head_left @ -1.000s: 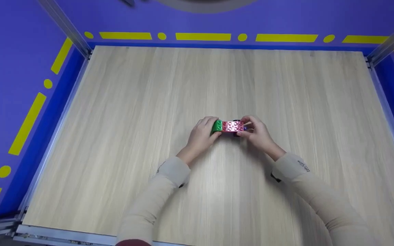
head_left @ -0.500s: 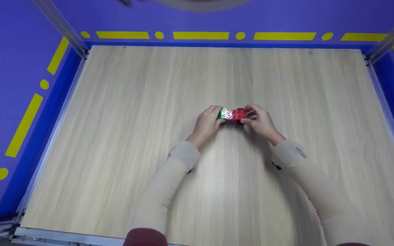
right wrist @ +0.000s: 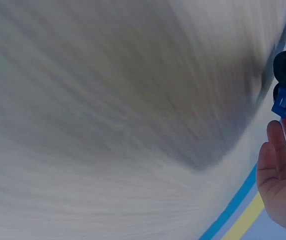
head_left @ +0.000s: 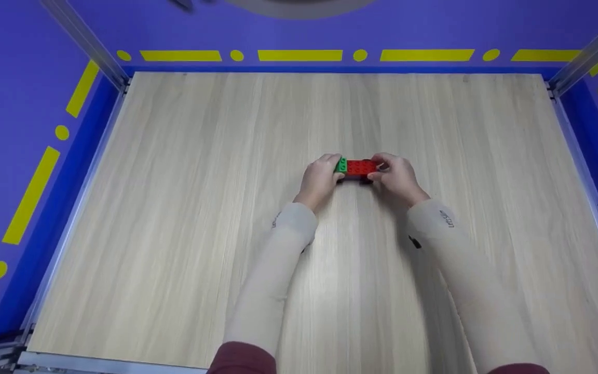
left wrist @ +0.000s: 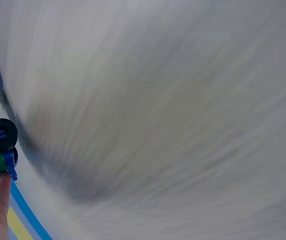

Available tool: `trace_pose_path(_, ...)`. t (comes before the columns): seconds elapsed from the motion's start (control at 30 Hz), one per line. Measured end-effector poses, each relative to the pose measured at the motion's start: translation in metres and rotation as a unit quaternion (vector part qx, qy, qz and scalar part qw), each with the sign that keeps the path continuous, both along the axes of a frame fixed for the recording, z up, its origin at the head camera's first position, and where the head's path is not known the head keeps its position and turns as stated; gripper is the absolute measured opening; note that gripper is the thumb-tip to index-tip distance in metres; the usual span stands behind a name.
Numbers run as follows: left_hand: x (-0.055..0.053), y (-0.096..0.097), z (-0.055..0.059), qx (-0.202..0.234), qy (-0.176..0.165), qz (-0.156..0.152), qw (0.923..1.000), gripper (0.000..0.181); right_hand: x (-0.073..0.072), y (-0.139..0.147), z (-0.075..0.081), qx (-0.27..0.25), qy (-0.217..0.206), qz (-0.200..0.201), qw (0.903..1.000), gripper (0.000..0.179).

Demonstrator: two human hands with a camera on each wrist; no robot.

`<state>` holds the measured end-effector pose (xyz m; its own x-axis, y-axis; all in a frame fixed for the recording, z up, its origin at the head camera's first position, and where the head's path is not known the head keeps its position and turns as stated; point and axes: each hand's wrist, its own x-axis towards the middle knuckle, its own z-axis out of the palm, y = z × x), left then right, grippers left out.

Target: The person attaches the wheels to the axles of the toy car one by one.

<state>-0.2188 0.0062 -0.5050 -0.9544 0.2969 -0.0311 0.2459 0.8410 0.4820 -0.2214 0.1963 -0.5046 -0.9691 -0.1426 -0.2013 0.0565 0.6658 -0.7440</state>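
A toy car built of studded blocks sits between both hands near the middle of the table. Its top carries a green block (head_left: 342, 164) at the left end and a red block (head_left: 361, 167) to the right. Below these, in the left wrist view, are a blue wheeled base and a black wheel (left wrist: 2, 135). My left hand (head_left: 320, 179) grips the green end, thumb on the near side and fingers on the far side. At the red end, my right hand (head_left: 398, 176) pinches the car between thumb and finger. In the right wrist view a blue hook-like end (right wrist: 282, 101) juts out above the fingers.
The wood-grain table (head_left: 200, 208) stretches out around the hands. Blue walls (head_left: 299, 34) with yellow dashes and dots enclose it at the back and sides. Metal posts (head_left: 83, 41) stand at the back corners.
Both hands have moved the toy car away from the body and slightly right across the table. The grip at each end stays the same.
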Motion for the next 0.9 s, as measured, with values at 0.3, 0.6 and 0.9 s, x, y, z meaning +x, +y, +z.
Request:
trace_pose_path(0.3,0.000,-0.001,-0.003,0.003,-0.021,0.009,0.9997,0.046,0.001,-0.002,-0.004,0.007,-0.010,-0.003,0.9999,0.037)
trace_pose_path(0.6,-0.003,-0.001,0.001,-0.022,-0.055,0.023,0.9980,0.051,-0.001,-0.006,-0.002,0.008,-0.029,-0.013,0.9995,0.038)
trace_pose_path(0.9,-0.002,-0.019,-0.006,-0.033,-0.067,0.003,0.9972,0.061,0.003,0.004,0.003,-0.054,-0.042,-0.029,0.9973,0.046)
